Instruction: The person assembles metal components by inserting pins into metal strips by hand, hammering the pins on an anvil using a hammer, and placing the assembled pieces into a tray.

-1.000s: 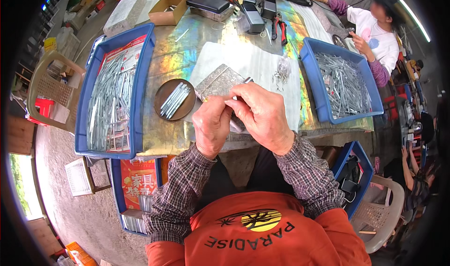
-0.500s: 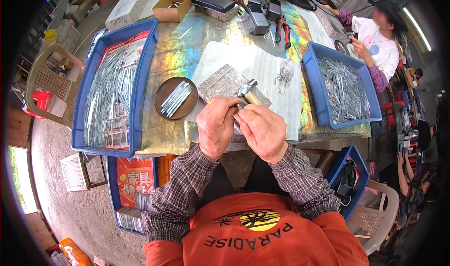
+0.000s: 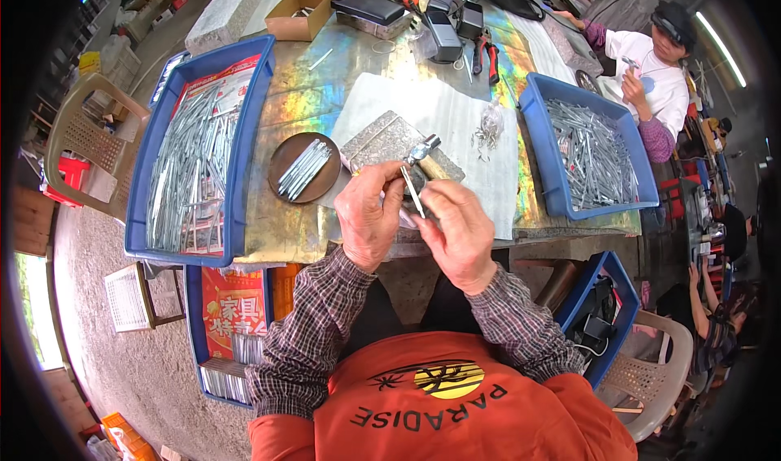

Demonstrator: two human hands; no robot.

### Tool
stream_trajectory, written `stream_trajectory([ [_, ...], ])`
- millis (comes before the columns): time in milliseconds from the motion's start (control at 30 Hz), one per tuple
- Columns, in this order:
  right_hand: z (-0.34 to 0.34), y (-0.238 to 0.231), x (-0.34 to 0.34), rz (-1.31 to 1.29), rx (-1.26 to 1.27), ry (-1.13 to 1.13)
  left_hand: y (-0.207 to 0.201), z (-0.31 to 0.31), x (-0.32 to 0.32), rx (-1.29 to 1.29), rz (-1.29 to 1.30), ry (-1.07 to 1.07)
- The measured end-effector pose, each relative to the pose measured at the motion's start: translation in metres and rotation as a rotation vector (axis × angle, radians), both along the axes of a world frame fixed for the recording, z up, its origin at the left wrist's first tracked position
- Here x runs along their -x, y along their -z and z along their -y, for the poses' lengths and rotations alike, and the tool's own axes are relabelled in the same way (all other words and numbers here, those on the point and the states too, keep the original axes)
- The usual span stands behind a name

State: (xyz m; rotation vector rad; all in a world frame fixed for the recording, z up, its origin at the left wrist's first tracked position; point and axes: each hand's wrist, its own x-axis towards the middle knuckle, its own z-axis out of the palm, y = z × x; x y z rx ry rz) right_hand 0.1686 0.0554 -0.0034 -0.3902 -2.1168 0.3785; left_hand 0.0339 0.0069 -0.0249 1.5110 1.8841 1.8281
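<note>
Mid-assembly, looks like: left hand (image 3: 368, 217) and right hand (image 3: 455, 229) both pinch a thin metal rod (image 3: 412, 191); seating it needs steady alignment.

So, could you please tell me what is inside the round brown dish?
The round brown dish holds a small bundle of thin metal strips, lying loose. Whatever lies beneath them is covered.

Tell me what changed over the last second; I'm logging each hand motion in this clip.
The left hand and right hand have drawn apart. A thin metal rod now shows between their fingertips, where a second ago the right hand covered it. The small hammer on the metal block is uncovered too. The round dish of rods and both blue trays stayed put.
</note>
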Motion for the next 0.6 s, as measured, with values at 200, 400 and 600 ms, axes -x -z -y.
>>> stream_trajectory([
  [200, -0.007, -0.005, -0.038, 0.453, -0.026, 0.342, -0.002, -0.001, -0.003, -0.015, 0.031, -0.016],
  [400, -0.004, 0.005, -0.042, 0.399, 0.077, 0.414, -0.004, -0.002, -0.006, -0.062, -0.037, -0.073],
  [600, 0.009, -0.036, -0.055, 0.078, 0.296, 0.231, -0.002, -0.003, -0.006, -0.094, -0.04, -0.077],
])
